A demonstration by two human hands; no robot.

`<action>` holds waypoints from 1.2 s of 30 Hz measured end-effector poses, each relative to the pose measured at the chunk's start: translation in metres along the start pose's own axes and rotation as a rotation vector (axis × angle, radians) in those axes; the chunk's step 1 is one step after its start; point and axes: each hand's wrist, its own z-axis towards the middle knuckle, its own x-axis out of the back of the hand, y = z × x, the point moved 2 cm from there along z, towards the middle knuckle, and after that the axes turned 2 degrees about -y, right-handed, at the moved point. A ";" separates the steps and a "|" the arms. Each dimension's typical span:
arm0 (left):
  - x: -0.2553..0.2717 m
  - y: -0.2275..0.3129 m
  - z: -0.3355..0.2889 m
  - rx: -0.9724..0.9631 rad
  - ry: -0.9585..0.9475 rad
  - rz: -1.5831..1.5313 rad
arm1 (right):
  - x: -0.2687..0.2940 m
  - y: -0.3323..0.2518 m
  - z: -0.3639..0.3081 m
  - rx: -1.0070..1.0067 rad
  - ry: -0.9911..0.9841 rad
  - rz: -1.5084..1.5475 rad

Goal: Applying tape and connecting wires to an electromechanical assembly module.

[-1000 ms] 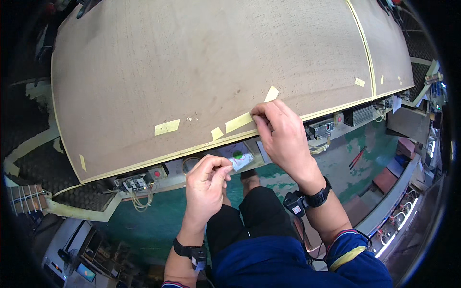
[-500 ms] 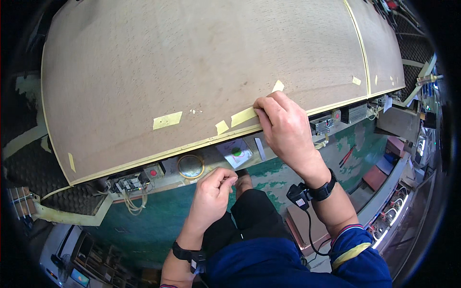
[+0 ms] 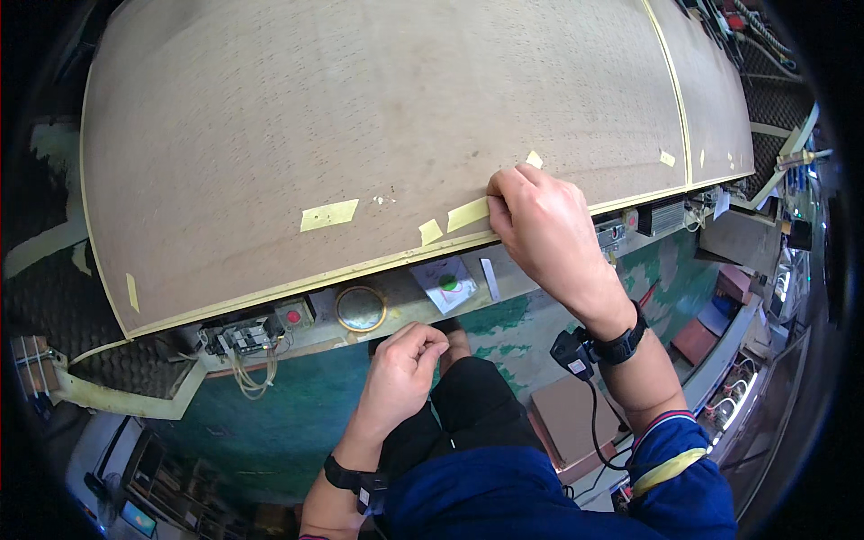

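A large light-brown wooden panel [image 3: 378, 117], edged with yellow tape, spreads across the upper part of the view. Near its front edge my right hand [image 3: 553, 234] is closed, fingertips pinched at the right end of a yellow masking tape strip [image 3: 467, 214] lying on the panel. A shorter tape piece [image 3: 431, 232] sits just left of that strip, and another tape piece [image 3: 535, 160] shows beyond my fingers. Below the panel edge, my left hand [image 3: 405, 369] hangs in front of my body, thumb and fingers pressed together. Whatever its fingertips might hold is too small to make out.
More tape marks the panel, including a wide piece [image 3: 329, 215] at left. Under its edge runs a ledge with a round gold-rimmed dish [image 3: 361, 310], a clear packet [image 3: 445, 284] and a switch box [image 3: 293, 317]. A cable [image 3: 594, 432] trails from my right wrist device.
The panel and ledge have shifted slightly rightward in the view. My right hand keeps its pinch at the strip's end, and my left hand stays closed in nearly the same place.
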 end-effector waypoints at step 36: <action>-0.034 0.052 -0.015 0.195 0.081 -0.367 | 0.030 0.007 -0.104 -0.508 -0.097 1.375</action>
